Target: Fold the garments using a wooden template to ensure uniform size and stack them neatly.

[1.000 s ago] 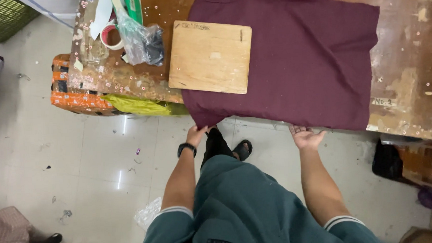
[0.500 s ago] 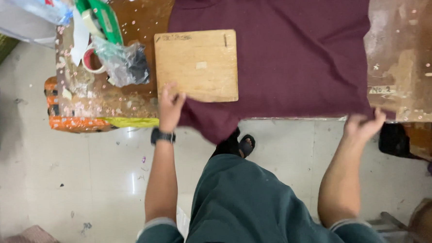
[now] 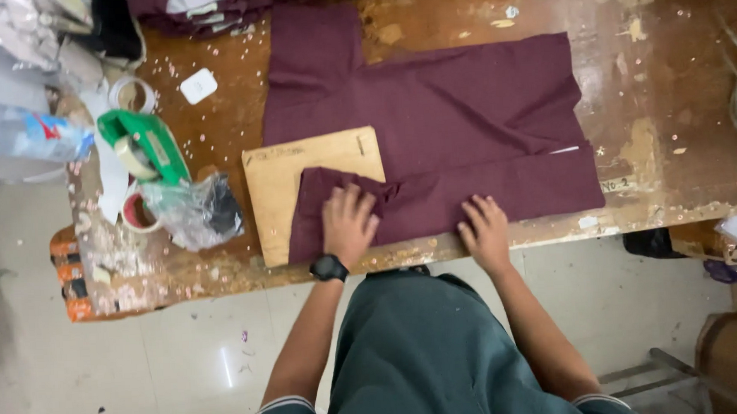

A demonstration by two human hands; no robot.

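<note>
Maroon garment (image 3: 431, 121) spread across the middle of the worn wooden table (image 3: 670, 86), bottom hem folded up along the near edge over a thin wooden board (image 3: 277, 194). Left hand (image 3: 348, 224) flat on the fold, fingers spread; right hand (image 3: 485, 227) flat too, fingers close together. Best pressed evenly, creasing tight against the board's edge, smoothing outward toward the right. Near the left edge: green tape dispenser (image 3: 142, 146), crumpled clear plastic bag (image 3: 195, 210), small white square tag (image 3: 198, 84).
</note>
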